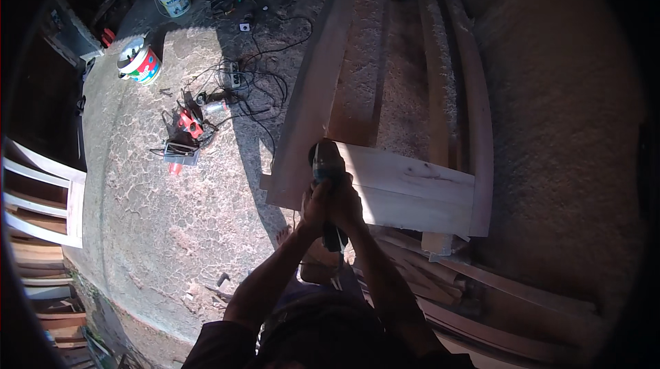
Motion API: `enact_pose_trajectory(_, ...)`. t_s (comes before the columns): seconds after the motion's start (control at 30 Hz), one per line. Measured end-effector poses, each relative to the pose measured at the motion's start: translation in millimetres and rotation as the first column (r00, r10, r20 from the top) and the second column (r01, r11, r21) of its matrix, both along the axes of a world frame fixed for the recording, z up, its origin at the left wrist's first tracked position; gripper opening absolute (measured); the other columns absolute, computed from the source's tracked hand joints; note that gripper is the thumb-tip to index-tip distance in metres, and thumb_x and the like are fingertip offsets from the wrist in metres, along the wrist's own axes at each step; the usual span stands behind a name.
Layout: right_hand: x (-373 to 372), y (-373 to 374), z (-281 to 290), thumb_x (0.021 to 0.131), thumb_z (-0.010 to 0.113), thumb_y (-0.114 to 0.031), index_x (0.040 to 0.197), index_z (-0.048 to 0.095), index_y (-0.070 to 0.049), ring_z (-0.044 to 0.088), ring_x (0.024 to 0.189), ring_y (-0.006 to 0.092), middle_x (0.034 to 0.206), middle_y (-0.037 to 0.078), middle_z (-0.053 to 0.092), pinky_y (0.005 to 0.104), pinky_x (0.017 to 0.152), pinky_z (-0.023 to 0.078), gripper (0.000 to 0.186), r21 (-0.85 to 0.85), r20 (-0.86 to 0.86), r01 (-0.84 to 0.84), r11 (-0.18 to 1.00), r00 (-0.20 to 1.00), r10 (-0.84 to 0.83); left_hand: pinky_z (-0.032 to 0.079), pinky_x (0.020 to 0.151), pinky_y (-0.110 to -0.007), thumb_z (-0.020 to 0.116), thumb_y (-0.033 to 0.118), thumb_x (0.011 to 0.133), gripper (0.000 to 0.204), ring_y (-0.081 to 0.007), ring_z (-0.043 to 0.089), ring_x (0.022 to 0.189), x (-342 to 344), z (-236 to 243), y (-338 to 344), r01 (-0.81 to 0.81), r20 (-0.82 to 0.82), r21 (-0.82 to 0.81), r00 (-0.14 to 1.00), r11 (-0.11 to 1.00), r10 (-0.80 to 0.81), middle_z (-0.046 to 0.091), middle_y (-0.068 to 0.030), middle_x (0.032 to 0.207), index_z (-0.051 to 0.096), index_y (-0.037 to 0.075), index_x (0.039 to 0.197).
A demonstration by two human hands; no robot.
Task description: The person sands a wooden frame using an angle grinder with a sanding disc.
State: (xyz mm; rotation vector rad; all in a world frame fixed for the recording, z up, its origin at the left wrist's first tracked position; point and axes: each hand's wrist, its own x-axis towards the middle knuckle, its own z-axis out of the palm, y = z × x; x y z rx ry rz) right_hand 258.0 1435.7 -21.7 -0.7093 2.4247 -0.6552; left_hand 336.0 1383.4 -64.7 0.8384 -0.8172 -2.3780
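Both my hands are closed on a dark, elongated power tool (328, 159) with a bluish body, held upright in the view over the near left corner of a long wooden frame (309, 108). My left hand (315, 207) grips its left side and my right hand (347, 200) its right side. The tool's working end and what it touches are too dark to make out. A pale board (405, 200) crosses the frame's near end, just right of my hands.
A red power tool (190, 121), tangled cables (265, 87) and paint buckets (139, 63) lie or stand on the cracked concrete floor (165, 231) at left. A white slatted panel (74, 211) stands at far left. Loose boards (515, 286) lie below the frame at right.
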Motion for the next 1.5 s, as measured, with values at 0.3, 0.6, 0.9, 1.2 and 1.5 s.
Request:
enact_pose_trajectory(0.3, 4.8, -7.5, 4.0, 0.092, 0.062, -0.053, 0.117, 0.041, 0.001, 0.07, 0.094, 0.0495, 0.102, 0.03, 0.07, 0.0564, 0.081, 0.056, 0.064, -0.043, 0.109, 0.076, 0.996, 0.991, -0.071, 0.057, 0.085, -0.035, 0.057, 0.033, 0.104, 0.034, -0.0188, 0.067, 0.099, 6.2, -13.9, -8.7, 0.061, -0.09, 0.081, 0.995, 0.995, -0.054, 0.067, -0.009, 0.113, 0.06, 0.005, 0.124)
enact_pose_trajectory(0.6, -61.1, 86.2, 26.1, 0.093, 0.063, -0.048, 0.119, 0.039, 0.0, 0.07, 0.092, 0.0509, 0.099, 0.033, 0.069, 0.0547, 0.075, 0.058, 0.06, -0.073, 0.082, 0.334, 0.94, 0.941, -0.328, 0.054, 0.082, -0.034, 0.068, 0.036, 0.098, 0.037, -0.0164, 0.064, 0.094, -83.5, -10.6, 77.0, 0.23, 0.042, 0.112, 0.971, 0.967, -0.236, 0.065, -0.0054, 0.106, 0.061, 0.006, 0.119)
enact_pose_trajectory(0.9, -23.7, 24.9, 10.4, 0.09, 0.064, -0.047, 0.12, 0.042, 0.002, 0.068, 0.098, 0.051, 0.104, 0.032, 0.069, 0.0591, 0.085, 0.053, 0.062, -0.157, 0.164, 0.172, 0.973, 0.976, -0.146, 0.057, 0.088, -0.038, 0.051, 0.036, 0.106, 0.043, -0.0221, 0.069, 0.1, -26.4, -13.0, 16.2, 0.225, -0.161, 0.124, 0.966, 0.966, -0.204, 0.068, -0.0113, 0.115, 0.06, 0.0, 0.128)
enact_pose_trajectory(1.2, -113.7, 136.0, 31.0, 0.09, 0.064, -0.05, 0.12, 0.038, 0.003, 0.066, 0.099, 0.0556, 0.103, 0.036, 0.068, 0.0597, 0.087, 0.052, 0.066, -0.035, 0.129, 0.39, 0.92, 0.915, -0.383, 0.053, 0.085, -0.034, 0.063, 0.037, 0.1, 0.034, -0.0164, 0.064, 0.095, -133.9, 10.3, 123.2, 0.292, 0.033, 0.066, 0.955, 0.954, -0.295, 0.066, -0.0046, 0.107, 0.063, 0.008, 0.118)
enact_pose_trajectory(1.5, -188.3, 253.6, 11.2, 0.093, 0.061, -0.047, 0.119, 0.035, 0.003, 0.063, 0.099, 0.0593, 0.101, 0.042, 0.065, 0.0623, 0.088, 0.05, 0.062, -0.084, -0.021, 0.525, 0.847, 0.849, -0.528, 0.049, 0.088, -0.033, 0.064, 0.036, 0.098, 0.034, -0.0139, 0.06, 0.097, -231.2, 18.3, 223.1, 0.505, 0.063, 0.084, 0.858, 0.859, -0.51, 0.065, -0.0031, 0.106, 0.066, 0.007, 0.115)
